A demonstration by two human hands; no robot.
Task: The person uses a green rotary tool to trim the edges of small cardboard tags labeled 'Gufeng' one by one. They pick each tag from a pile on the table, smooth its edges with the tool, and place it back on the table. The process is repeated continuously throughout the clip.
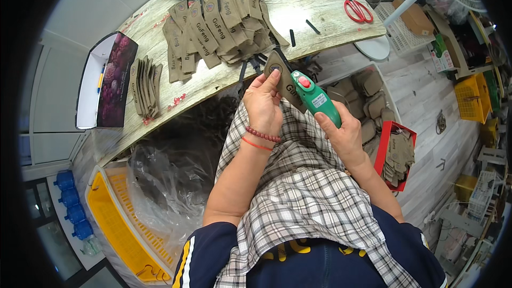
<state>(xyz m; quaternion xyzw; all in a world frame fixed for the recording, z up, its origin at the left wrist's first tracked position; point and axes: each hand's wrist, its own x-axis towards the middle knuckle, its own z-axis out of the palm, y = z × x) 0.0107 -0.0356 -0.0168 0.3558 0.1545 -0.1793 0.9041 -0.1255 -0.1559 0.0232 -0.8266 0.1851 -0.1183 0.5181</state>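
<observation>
My left hand (264, 104) pinches a khaki fabric strap pad (288, 88) printed with dark lettering and a round mark, thumb on its face. Black webbing shows at the pad's upper end. In my right hand (344, 130) is a green handheld electric cutter (314, 98) with a red button, gripped by its lower body. The cutter's upper end lies along the right edge of the pad; I cannot make out its blade. Beyond my hands, a big overlapping pile of similar strap pads (216, 24) lies on the wooden table (288, 0).
Left on the table are a smaller stack of pads (145, 86) and an open dark box (114, 77). Red scissors (356, 12) lie at the far right. Beside my right arm, a red box (396, 154) of pads and a white bin (368, 93) stand below. A yellow basket (122, 229) is at lower left.
</observation>
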